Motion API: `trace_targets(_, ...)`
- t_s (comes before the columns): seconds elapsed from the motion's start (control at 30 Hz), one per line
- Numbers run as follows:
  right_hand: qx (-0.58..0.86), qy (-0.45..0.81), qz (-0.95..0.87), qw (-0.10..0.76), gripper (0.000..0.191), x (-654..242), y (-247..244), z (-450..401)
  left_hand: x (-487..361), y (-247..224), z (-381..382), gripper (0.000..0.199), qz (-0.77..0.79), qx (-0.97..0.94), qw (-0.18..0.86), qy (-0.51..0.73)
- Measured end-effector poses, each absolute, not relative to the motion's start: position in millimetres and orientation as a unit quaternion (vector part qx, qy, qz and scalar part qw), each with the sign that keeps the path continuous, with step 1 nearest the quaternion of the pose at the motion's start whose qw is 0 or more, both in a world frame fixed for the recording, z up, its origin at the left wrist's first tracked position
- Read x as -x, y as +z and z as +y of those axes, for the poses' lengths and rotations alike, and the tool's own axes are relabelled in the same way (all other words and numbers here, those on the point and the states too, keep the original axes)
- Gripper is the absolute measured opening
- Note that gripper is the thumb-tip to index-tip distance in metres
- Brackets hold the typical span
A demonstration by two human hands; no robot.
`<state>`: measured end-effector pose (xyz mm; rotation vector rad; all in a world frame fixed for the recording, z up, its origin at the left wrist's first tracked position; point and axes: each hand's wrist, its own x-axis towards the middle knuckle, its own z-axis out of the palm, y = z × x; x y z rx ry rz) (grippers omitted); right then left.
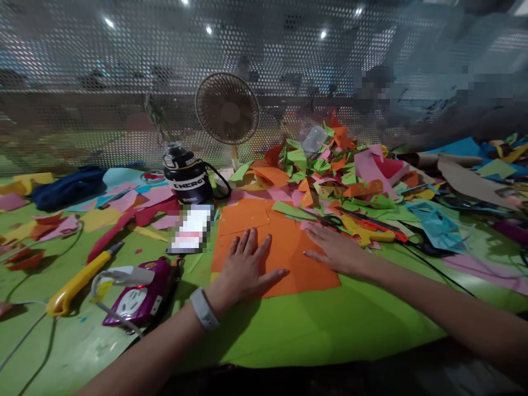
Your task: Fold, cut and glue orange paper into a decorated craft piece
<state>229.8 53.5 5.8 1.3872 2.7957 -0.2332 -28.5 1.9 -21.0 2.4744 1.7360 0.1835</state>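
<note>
Orange paper sheets (289,258) lie flat on the green tabletop in front of me, with smaller orange pieces along their far part. My left hand (247,264) rests on the left side of the orange paper, fingers spread and thumb pointing right. A pale band circles the left wrist. Over the right side of the same paper is my right hand (330,246), palm down, its fingers stretched out to the left and a bit of pink paper by the fingertips. Neither hand grips anything. A phone (192,228) lies just left of the orange paper.
Cut paper scraps (313,165) pile up behind. A black bottle (187,179) and a fan (227,107) stand before a perforated screen. Left are a purple power strip (138,297) with cables and a yellow utility knife (82,280); right, a yellow-handled tool (367,234) and scissors (424,242).
</note>
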Motion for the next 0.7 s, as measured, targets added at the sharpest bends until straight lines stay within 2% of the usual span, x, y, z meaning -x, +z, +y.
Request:
trace_targets(0.13, -0.495, -0.054, 0.865, -0.06, 0.029, -202.7, 35.4, 68.1, 28.8, -22.3, 1.1, 0.096, 0.567, -0.819, 0.037, 0.075)
trace_targets(0.2, -0.555, -0.184, 0.81, -0.04, 0.02, -181.5, 43.0, 80.7, 28.8, -22.4, 0.7, 0.095, 0.563, -0.822, 0.027, 0.08)
trace_targets(0.23, -0.572, -0.286, 0.769, 0.0, 0.021, -170.9, 43.7, 87.5, 28.8, -22.5, 0.5, 0.095, 0.562, -0.823, 0.023, 0.081)
trace_targets(0.33, -0.561, -0.385, 0.73, 0.054, 0.035, -145.5, 36.8, 105.1, 28.8, -23.9, 0.6, 0.096, 0.563, -0.822, 0.015, 0.081)
trace_targets(0.5, -0.561, -0.43, 0.703, 0.074, 0.046, -141.3, 22.3, 120.4, 29.0, -26.9, 0.9, 0.099, 0.567, -0.82, -0.002, 0.079)
trace_targets(0.7, -0.606, -0.443, 0.659, 0.055, 0.04, -188.3, 24.6, 127.2, 29.0, -25.4, 0.6, 0.1, 0.574, -0.816, 0.0, 0.063)
